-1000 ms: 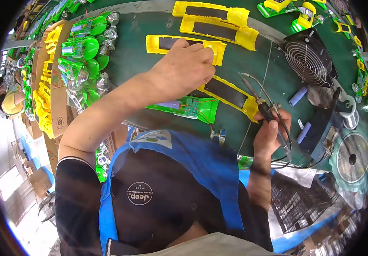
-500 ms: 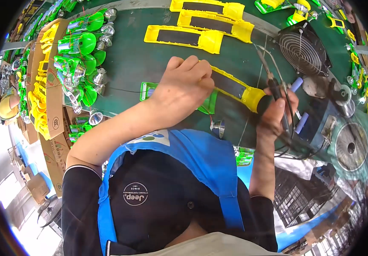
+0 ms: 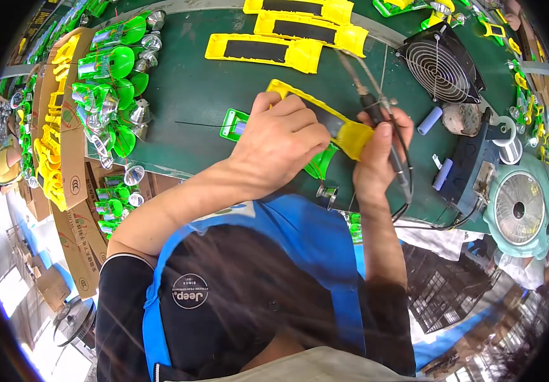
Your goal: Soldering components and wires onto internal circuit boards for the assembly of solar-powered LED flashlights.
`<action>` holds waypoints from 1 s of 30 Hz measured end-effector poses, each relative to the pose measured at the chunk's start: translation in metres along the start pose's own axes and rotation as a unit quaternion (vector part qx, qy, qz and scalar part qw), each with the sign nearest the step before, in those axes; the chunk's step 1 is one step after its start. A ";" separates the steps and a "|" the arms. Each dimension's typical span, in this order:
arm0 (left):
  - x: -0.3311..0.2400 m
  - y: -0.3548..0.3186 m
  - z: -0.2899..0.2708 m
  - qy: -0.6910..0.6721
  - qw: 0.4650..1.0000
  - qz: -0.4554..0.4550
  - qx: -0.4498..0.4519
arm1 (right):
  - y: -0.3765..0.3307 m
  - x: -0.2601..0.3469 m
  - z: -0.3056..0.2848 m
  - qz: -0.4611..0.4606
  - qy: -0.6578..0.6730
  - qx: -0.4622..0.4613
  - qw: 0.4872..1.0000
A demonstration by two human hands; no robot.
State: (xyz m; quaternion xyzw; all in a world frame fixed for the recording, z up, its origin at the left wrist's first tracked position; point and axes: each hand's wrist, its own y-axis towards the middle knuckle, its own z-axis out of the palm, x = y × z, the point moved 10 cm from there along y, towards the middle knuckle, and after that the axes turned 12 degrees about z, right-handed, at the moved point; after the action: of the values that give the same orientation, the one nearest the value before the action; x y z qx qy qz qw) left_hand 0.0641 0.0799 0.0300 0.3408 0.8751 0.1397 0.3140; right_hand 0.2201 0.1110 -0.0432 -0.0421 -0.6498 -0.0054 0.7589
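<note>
— Yellow shell (image 3: pixel 325 118), which way does it lie?

— Its long axis slants from upper left to lower right on the green mat (image 3: pixel 211 95), right under my hands. My left hand (image 3: pixel 281 143) lies curled over its middle, pressing it down. My right hand (image 3: pixel 376 156) is at its lower right end, fingers closed round the iron (image 3: pixel 376 111), tip pointing up and left. Both are on it; the right is nearer that end.

— Anything beneath?

— One green part (image 3: pixel 236 124) pokes out left of my left hand.

— Counts, left to right?

— A heap of green parts (image 3: pixel 106 83) at far left, too many to count; three more yellow shells (image 3: pixel 265 49) along the top; two fans (image 3: pixel 440 67); two blue cells (image 3: pixel 430 120) at right.
</note>
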 end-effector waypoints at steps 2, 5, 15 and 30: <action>0.002 0.004 0.007 0.056 0.998 0.002 0.011 | -0.006 -0.003 0.010 0.023 0.054 0.033 0.998; 0.003 0.003 0.014 0.124 0.992 0.019 0.028 | -0.008 -0.003 0.002 0.019 0.123 0.035 0.992; 0.008 0.022 0.034 0.176 0.974 0.001 0.142 | 0.014 0.003 -0.071 0.165 0.034 0.091 0.982; 0.027 0.028 0.044 0.176 0.962 -0.064 0.197 | 0.032 0.001 -0.049 0.215 -0.076 0.152 0.962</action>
State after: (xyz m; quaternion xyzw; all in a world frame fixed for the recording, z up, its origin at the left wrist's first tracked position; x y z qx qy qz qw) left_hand 0.0914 0.1198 -0.0030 0.3090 0.9468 0.0016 0.0898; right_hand 0.2703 0.1391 -0.0510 -0.0656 -0.6742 0.2601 0.6881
